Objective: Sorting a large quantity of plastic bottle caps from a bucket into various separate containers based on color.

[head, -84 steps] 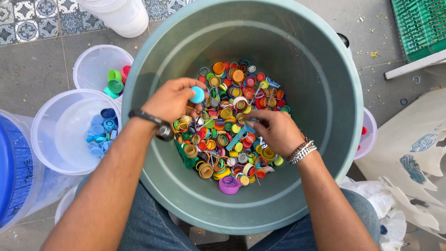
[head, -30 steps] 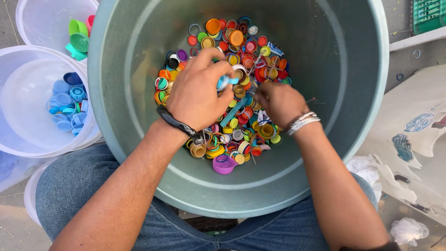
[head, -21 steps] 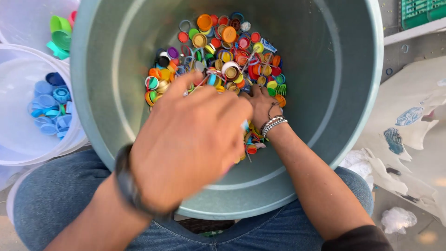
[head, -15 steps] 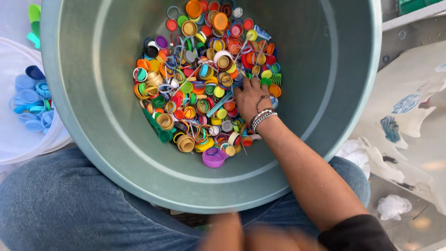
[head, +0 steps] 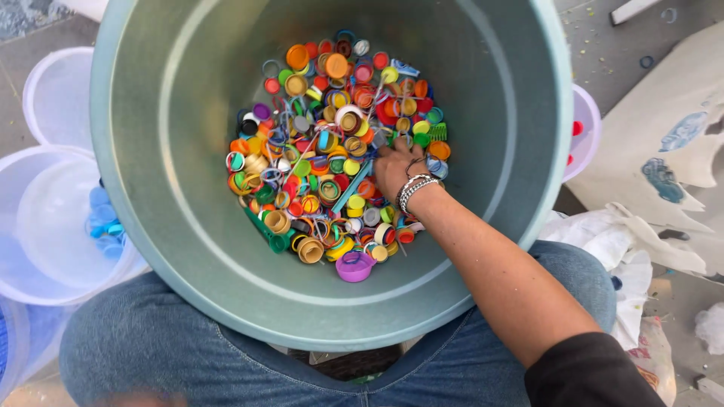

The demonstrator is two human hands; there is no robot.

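Seeing the right hand down in the big grey-green tub, centre of frame, palm down on the heap of coloured bottle caps. Fingers are spread and pressed into the caps at the right edge of the heap; I cannot tell whether they are closed on any one cap. Beaded bracelets sit on that wrist, and the forearm runs off to the lower right into a dark sleeve.

Left hand: not in the tub. There is only a blur at the bottom left edge, too smeared for me to call.

The caps fill the tub floor: orange, red, yellow, green, blue, some loose rings. A purple cap lies at the lower edge of the heap, a long green piece at lower left.

The tub rests on the person's lap, on blue jeans. At left of frame, a clear plastic tub holds blue caps, just beside the big tub. White cloth lies at lower right.
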